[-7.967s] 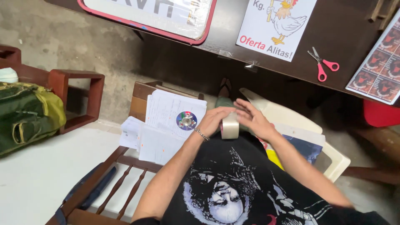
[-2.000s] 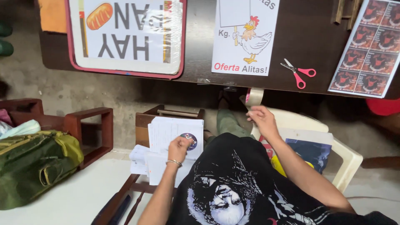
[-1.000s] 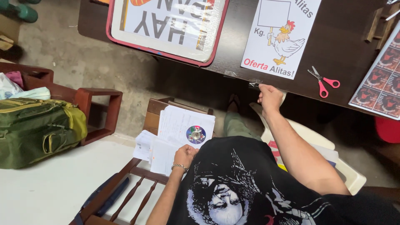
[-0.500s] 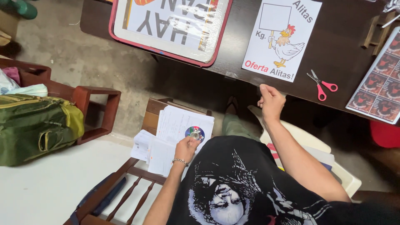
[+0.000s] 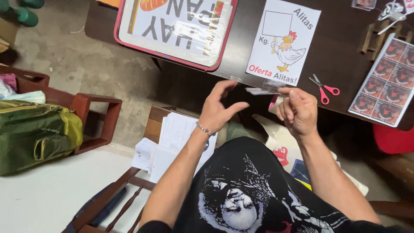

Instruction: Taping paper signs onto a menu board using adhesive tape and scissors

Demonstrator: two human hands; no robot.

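My right hand [image 5: 298, 111] pinches one end of a short strip of clear tape [image 5: 264, 89], held level just below the front edge of the dark table [image 5: 241, 39]. My left hand [image 5: 219, 108] is raised beside it with fingers spread, thumb and forefinger close to the strip's free end; I cannot tell if they touch it. Straight above the tape lies a white paper sign with a chicken drawing [image 5: 283, 43]. A larger sign with a red border under glossy film [image 5: 177, 26] lies to its left.
Red-handled scissors [image 5: 324, 89] and a sheet of small printed pictures [image 5: 386, 86] lie on the table's right part. Papers [image 5: 172, 140] are stacked on a wooden chair beneath my arms. A green backpack [image 5: 36, 133] rests at the left beside a wooden frame [image 5: 97, 121].
The tape roll from eight seconds ago is out of view. My left hand rose from the papers on the chair to the tape strip. My right hand came back from the table edge holding the strip.
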